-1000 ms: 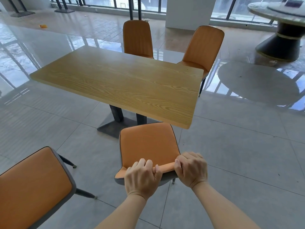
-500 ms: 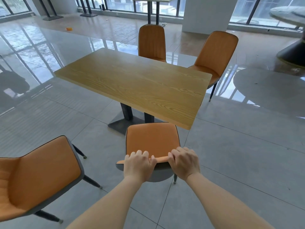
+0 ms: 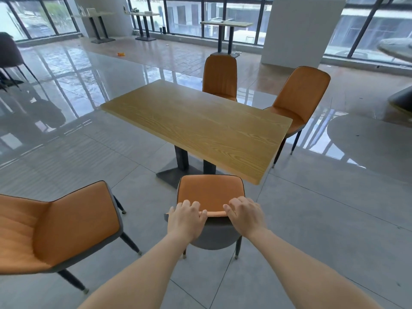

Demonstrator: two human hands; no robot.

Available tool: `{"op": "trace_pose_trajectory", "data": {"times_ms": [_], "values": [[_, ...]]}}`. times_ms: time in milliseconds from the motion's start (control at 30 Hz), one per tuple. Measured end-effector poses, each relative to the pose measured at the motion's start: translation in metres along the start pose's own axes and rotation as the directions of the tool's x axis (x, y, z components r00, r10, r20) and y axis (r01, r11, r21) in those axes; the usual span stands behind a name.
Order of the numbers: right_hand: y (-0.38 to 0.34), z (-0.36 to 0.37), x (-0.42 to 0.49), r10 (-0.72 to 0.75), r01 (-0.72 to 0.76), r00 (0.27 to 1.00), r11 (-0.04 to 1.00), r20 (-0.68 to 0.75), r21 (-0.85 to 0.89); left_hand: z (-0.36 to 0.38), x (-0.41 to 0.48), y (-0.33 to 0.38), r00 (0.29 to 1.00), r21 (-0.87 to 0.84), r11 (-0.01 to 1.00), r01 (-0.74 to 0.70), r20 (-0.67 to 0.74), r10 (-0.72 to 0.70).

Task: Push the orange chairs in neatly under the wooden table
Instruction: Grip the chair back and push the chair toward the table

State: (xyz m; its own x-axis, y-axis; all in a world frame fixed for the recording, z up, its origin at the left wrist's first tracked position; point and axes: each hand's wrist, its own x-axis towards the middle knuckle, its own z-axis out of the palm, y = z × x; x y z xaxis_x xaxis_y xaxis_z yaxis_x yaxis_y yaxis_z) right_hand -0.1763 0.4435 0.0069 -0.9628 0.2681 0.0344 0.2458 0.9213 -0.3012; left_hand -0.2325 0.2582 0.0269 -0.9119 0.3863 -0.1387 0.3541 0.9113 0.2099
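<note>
Near side of the light wooden table [image 3: 200,126], your left hand [image 3: 185,221] and right hand [image 3: 245,216] both grip the backrest of the orange padded chair [image 3: 210,192].

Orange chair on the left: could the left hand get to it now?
Probably yes. The left hand rests on the backrest of the near chair, and only bare floor separates it from the left chair; nothing blocks a sideways reach.
</note>
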Motion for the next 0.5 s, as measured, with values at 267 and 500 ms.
{"op": "trace_pose_trajectory", "data": {"times_ms": [267, 500], "values": [[-0.054, -0.04, -0.007, -0.075, 0.09, 0.988, 0.99, -0.134, 0.111, -0.034, -0.043, -0.035, 0.974, 0.007, 0.999, -0.04, -0.224, 0.041], [-0.138, -0.042, -0.02, -0.252, 0.268, 0.956, 0.958, -0.153, 0.098, -0.069, -0.097, -0.121, 0.967, 0.02, 0.997, 0.079, -0.246, -0.072]]}}
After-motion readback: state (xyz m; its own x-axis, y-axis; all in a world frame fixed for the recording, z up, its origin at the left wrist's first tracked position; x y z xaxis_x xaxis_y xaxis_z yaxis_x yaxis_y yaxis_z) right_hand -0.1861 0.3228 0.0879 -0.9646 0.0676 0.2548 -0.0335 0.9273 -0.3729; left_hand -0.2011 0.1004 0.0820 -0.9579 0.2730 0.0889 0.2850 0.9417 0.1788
